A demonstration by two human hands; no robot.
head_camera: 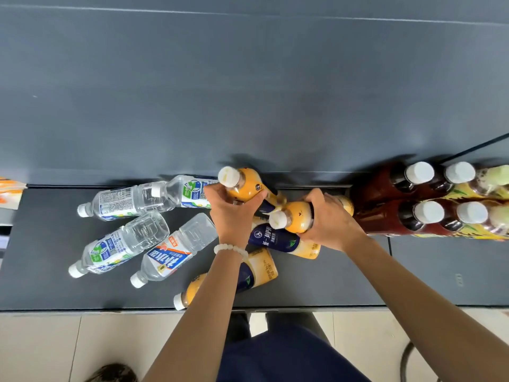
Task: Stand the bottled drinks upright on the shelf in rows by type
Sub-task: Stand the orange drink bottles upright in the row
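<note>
My left hand (234, 213) grips a yellow milk-tea bottle (245, 183) near its neck, tilted with its white cap up and to the left. My right hand (330, 219) holds a second yellow milk-tea bottle (296, 219), cap pointing left. Two more yellow bottles lie on the dark shelf (55, 288): one (283, 241) under my hands, one (256, 274) partly hidden by my left forearm. Several clear water bottles lie on their sides to the left, such as one (121, 246) and another (173, 252). Several dark tea bottles (424, 194) stand upright at the right.
The shelf's grey back wall (248, 92) rises behind the bottles. An orange-and-white package (9, 193) shows at the far left edge. The front edge of the shelf (110, 310) runs above a tiled floor (41, 348). A shelf divider seam (389, 266) sits right of my right arm.
</note>
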